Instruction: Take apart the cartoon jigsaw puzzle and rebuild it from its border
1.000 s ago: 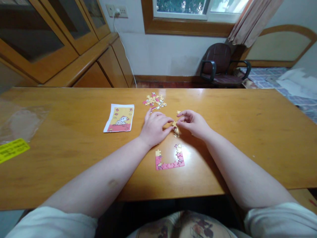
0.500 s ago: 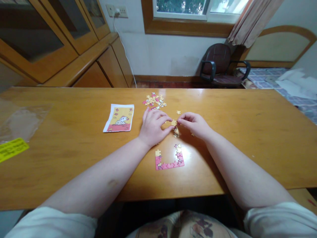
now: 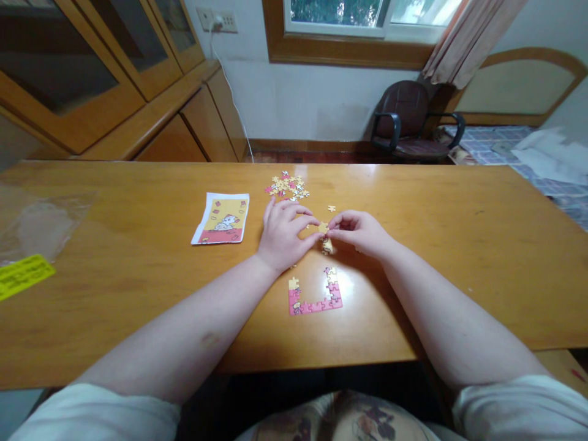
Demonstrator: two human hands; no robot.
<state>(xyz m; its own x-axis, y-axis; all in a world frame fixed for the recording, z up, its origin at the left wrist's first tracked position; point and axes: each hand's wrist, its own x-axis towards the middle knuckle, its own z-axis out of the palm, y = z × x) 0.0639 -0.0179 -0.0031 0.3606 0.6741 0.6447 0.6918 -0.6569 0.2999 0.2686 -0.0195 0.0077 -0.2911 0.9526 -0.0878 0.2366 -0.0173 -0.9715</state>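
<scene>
On the surface, the picture card lies well left of the left hand, whose thumb and forefinger pinch the yellow piece above the unfinished puzzle border. The piece looks light, thin and stiff, its knobs probably easy to bend; its edges seem the best hold. At its right, the right hand pinches it too, thumb against forefinger.

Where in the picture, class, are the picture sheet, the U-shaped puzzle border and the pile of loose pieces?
Picture sheet point(image 3: 221, 219): head view, on its printed picture.
U-shaped puzzle border point(image 3: 316, 307): head view, on its pink bottom row.
Pile of loose pieces point(image 3: 285, 184): head view, on its middle.
</scene>
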